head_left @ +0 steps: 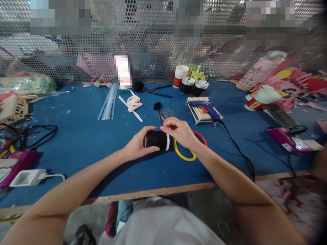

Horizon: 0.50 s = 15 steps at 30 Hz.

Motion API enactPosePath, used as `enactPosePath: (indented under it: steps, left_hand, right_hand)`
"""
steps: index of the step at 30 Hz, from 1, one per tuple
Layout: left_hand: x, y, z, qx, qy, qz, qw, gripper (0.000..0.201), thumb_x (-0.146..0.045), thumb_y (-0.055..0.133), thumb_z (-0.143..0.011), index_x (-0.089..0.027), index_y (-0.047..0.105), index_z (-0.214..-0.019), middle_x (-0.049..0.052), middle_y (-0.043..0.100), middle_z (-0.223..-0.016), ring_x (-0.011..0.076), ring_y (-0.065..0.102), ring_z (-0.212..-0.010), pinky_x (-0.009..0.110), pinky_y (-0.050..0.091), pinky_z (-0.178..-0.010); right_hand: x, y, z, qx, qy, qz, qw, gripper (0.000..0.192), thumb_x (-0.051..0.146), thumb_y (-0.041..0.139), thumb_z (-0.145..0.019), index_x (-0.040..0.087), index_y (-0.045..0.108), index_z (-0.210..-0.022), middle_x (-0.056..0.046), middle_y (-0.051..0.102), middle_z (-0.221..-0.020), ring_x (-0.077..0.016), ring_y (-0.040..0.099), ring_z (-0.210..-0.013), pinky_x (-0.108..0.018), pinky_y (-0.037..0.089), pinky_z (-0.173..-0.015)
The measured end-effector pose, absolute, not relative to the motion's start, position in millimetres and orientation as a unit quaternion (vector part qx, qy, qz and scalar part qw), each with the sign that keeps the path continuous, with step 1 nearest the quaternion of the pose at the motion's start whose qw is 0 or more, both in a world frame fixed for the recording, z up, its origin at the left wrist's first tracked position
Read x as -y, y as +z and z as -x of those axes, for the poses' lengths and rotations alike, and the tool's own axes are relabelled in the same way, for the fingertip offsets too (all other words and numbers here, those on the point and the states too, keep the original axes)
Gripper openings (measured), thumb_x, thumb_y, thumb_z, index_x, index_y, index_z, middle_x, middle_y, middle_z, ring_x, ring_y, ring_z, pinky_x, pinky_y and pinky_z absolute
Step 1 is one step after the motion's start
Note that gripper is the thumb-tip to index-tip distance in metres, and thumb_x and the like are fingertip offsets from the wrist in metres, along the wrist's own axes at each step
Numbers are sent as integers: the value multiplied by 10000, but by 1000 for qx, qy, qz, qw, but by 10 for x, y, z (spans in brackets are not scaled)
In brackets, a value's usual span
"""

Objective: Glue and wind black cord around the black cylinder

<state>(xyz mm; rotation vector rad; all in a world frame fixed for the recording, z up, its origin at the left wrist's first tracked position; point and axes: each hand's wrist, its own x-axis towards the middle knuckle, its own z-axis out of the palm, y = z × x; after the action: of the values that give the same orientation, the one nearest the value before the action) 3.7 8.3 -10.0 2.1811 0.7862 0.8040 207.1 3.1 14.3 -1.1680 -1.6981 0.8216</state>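
Observation:
My left hand (139,143) grips a black spool of thread (157,140), lying on its side just above the blue table (84,136). My right hand (178,131) pinches the black thread end at the spool's upper right. A yellow ring (182,154) and a red ring (201,136) lie on the table under my right wrist. A small black pompom (157,105) with a thread tail sits just beyond my hands.
A blue glue gun (206,109) rests on a stick raft, its black cord (240,151) running to the table's front edge. White ribbon (134,103), clear strips (108,102), paper cups (190,83), scissors (158,90) and a purple device (288,139) lie around. A charger (27,177) sits at left. Mesh fence behind.

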Motion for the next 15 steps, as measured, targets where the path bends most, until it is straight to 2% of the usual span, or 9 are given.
enactPosePath:
  steps: [4,8,11,15]
  left_hand:
    - [-72,-78,-29,-241,297,-871,309,758,-364,659,-761,-222,229,-1369,123,475,-1243,246,487,-1144,407,417,-968]
    - [-65,-35,-17,-200,237,-911,273,658,-366,603,-808,-244,285,-1372,114,455,-1199,237,482,-1121,401,428,-964]
    - [-62,-23,-12,-198,227,-919,254,620,-363,585,-822,-254,306,-1365,109,439,-1183,232,476,-1121,401,424,-972]
    - [-55,-12,-17,-206,217,-924,239,548,-351,562,-839,-255,353,-1336,107,423,-1202,234,463,-1143,394,424,-974]
  right_hand:
    - [-75,178,-2047,708,365,461,391,153,319,614,-754,173,622,-708,-27,582,-775,-130,535,-706,-280,423,-662]
    - [-123,179,-2003,695,432,465,337,136,294,632,-720,160,641,-697,-25,614,-726,-128,548,-680,-269,430,-648]
    - [-160,169,-2007,668,475,474,322,192,343,650,-701,151,651,-712,-20,621,-683,-125,549,-663,-257,427,-625]
    - [-225,110,-2042,661,477,486,314,265,405,673,-670,145,650,-716,-10,617,-663,-110,535,-635,-242,415,-607]
